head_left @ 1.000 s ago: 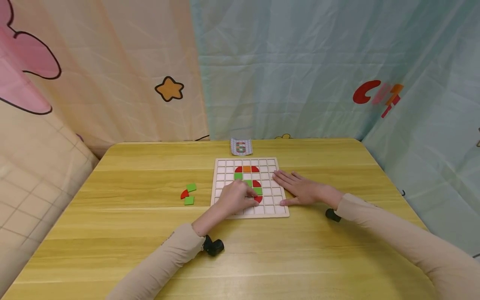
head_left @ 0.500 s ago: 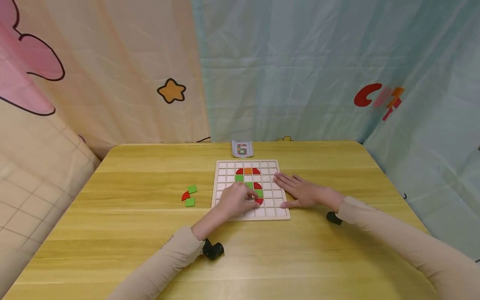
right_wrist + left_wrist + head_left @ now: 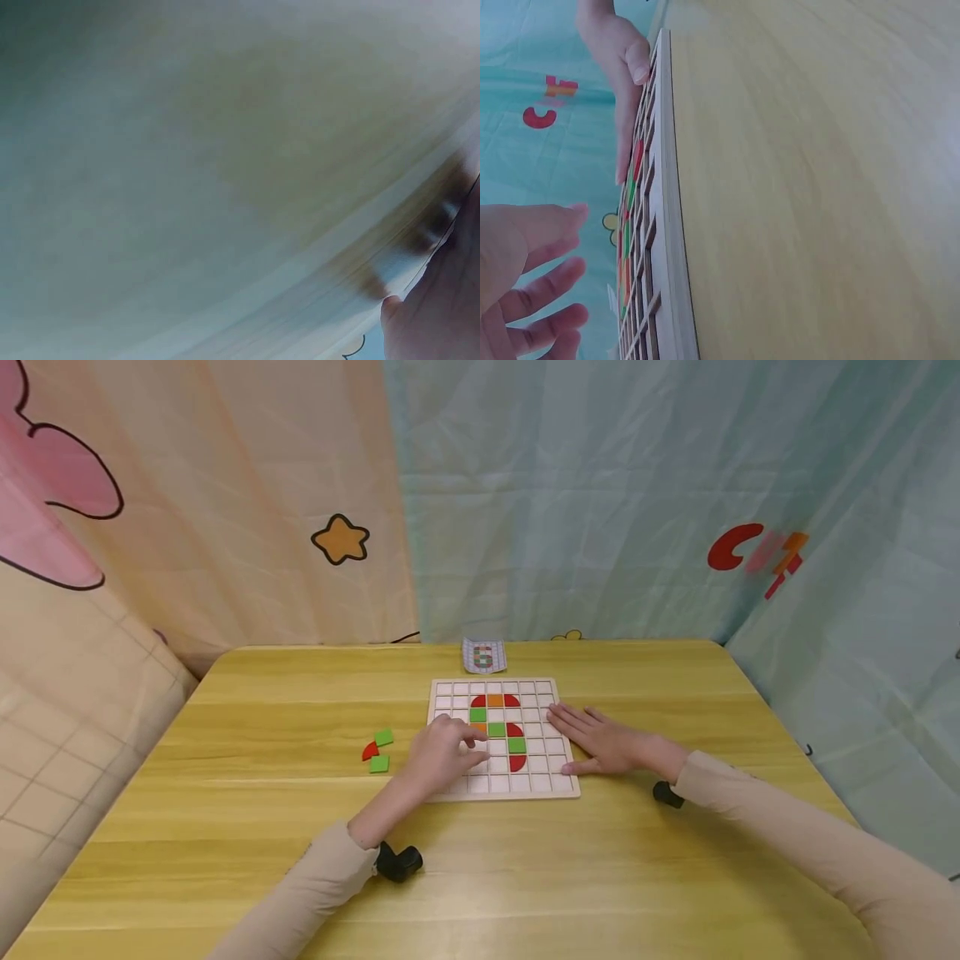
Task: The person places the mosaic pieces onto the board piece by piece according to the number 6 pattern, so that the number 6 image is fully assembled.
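A pale grid board (image 3: 540, 781) bears several tiles: red quarter-rounds (image 3: 517, 763), green squares (image 3: 517, 745) and an orange square (image 3: 495, 701). Another orange tile shows partly beside the left fingers. My left hand (image 3: 438, 756) hovers over the board's left half, thumb and fingers apart. In the left wrist view that hand (image 3: 525, 277) has nothing between its fingers. My right hand (image 3: 603, 743) rests on the board's right edge, fingers straight and spread. Part of the right hand (image 3: 439, 307) shows at the corner of the right wrist view.
Left of the board lie two green squares (image 3: 379, 764) and a red quarter-round (image 3: 371, 750) on the wooden table (image 3: 510, 877). Behind the board is a pattern card (image 3: 484, 656). Curtains (image 3: 570, 510) hang behind the table.
My left hand has moved left, away from the lower red quarter-round, and its thumb and fingers have parted. More of the board's middle tiles now show. My right hand has stayed put.
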Demonstrator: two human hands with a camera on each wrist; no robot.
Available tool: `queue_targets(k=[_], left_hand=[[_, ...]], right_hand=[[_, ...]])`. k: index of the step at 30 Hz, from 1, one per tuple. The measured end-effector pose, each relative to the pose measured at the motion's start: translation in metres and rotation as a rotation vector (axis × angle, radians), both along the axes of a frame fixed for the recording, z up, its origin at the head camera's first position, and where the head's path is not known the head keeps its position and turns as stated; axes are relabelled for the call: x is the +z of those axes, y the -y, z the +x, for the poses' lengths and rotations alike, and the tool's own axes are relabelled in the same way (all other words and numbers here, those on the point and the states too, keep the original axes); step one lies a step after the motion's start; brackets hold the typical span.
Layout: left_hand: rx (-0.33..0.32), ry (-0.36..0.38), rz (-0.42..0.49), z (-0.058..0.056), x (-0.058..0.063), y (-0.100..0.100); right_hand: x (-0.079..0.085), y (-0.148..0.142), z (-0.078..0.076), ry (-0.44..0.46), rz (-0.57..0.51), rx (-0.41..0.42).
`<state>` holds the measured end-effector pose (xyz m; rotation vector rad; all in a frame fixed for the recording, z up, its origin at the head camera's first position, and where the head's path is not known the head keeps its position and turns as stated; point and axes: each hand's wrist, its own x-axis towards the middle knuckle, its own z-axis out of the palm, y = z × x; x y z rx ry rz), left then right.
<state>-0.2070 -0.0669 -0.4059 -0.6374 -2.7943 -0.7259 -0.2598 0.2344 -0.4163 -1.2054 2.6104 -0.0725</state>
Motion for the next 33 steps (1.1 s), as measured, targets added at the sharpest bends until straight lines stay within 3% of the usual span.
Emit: queue_targets(k=[5, 9, 17, 21, 26, 33], left_hand=[[0.017, -0.032, -0.002, 0.003, 0.0, 0.01], [0.069, -0.039, -0.007, 0.006, -0.002, 0.018], [0.121, -0.011, -0.01, 0.017, -0.007, 0.037], [0.153, -0.015, -0.005, 0.023, -0.008, 0.052], [0.146, -0.045, -0.026, 0.028, -0.007, 0.073], [0.161, -0.017, -0.011, 0.028, -0.008, 0.102]], right_hand=[[0.003, 0.002, 0.0, -0.004, 0.026, -0.005], [0.004, 0.002, -0.001, -0.008, 0.031, -0.002], [0.002, 0.001, 0.0, -0.022, 0.051, -0.004], [0.003, 0.004, 0.002, -0.015, 0.048, -0.007], [0.003, 0.004, 0.002, 0.002, 0.04, -0.028], [0.002, 0.002, -0.001, 0.002, 0.035, -0.04]])
